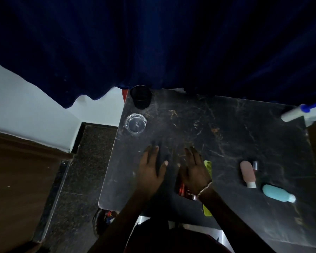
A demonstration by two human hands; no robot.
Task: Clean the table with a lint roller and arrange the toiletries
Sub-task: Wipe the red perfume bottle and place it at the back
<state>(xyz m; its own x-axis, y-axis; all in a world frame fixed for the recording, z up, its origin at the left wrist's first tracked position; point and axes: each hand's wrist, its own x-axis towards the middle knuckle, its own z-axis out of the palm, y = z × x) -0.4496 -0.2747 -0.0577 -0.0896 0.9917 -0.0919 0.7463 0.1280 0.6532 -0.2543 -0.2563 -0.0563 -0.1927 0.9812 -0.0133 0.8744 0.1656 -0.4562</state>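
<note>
Now my left hand point(151, 168) lies spread over the table point(226, 125), left of the comb point(207, 209); my right hand point(195, 170), fingers straight, overlaps it, holding nothing.

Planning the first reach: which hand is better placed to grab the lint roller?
Probably the right hand: the lint roller lies at the far right corner of the table, farther from the left hand. Both are open.

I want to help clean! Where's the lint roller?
In the head view, the lint roller lies at the table's far right corner, near the curtain.
</note>
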